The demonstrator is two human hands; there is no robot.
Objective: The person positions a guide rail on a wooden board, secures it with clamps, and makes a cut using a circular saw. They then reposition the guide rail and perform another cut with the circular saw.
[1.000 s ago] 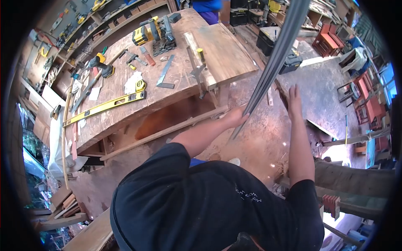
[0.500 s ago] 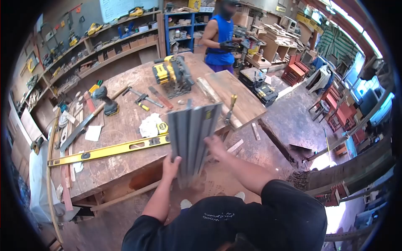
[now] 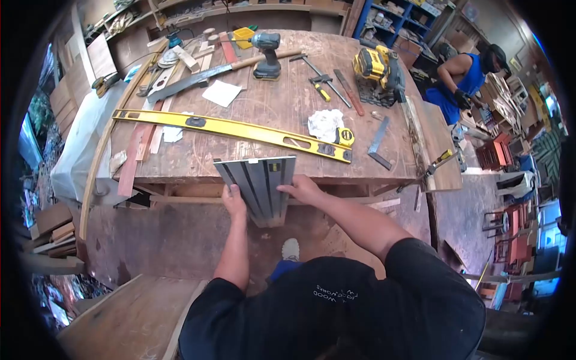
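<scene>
A grey metal guide rail (image 3: 255, 191) with dark lengthwise strips stands tilted before the workbench (image 3: 273, 111), its far end near the bench's front edge. My left hand (image 3: 234, 201) grips the rail's left edge, thumb on its face. On the opposite edge, my right hand (image 3: 302, 189) is closed with its thumb toward the front. Beyond the rail lies a long yellow spirit level (image 3: 240, 133). A tape measure (image 3: 346, 137) and a crumpled white cloth (image 3: 324, 125) rest by the level's right end, with a metal square (image 3: 378, 146) further right.
Farther back on the bench are a cordless driver (image 3: 266, 54), a clamp (image 3: 321, 83), a yellow circular saw (image 3: 378, 67) and a long saw (image 3: 191, 81). A co-worker in blue (image 3: 447, 93) stands beyond the right corner. A wooden panel (image 3: 132, 318) lies behind me at lower left.
My view and body have turned left, and the rail has moved left along the bench front and now sits lower. The metal square, mostly hidden behind the rail before, now shows. Both hands still hold the rail.
</scene>
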